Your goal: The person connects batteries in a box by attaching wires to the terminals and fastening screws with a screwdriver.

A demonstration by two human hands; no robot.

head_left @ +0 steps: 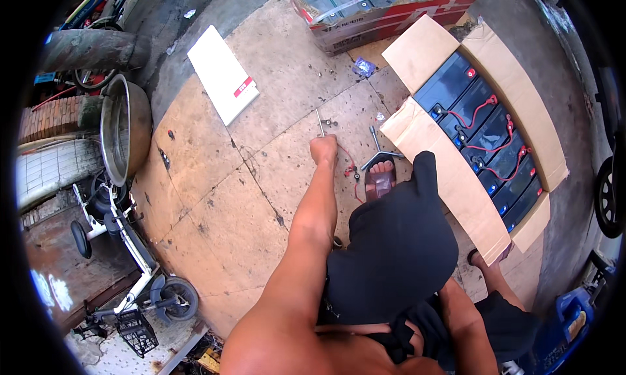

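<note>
My left hand (324,151) is closed in a fist low over the tiled floor. A thin straight metal rod, like a screwdriver shaft (319,119), sticks out of it away from me; its handle is hidden. Beside this hand lies a short red cable (349,157) with dark end fittings. A three-armed socket wrench (376,149) rests just right of it, by my sandalled foot (380,179). My right forearm (460,310) goes behind my dark-clothed leg, which hides the hand. To the right, an open cardboard box (450,170) holds several black batteries (499,137), some joined by red cables.
A torn red-and-grey carton (391,24) of more batteries stands at the far side. A white flat panel (220,75) lies on the floor at far left. Left are a large metal basin (117,130) and a white scooter (134,271). Crumpled plastic (364,67) lies near the carton.
</note>
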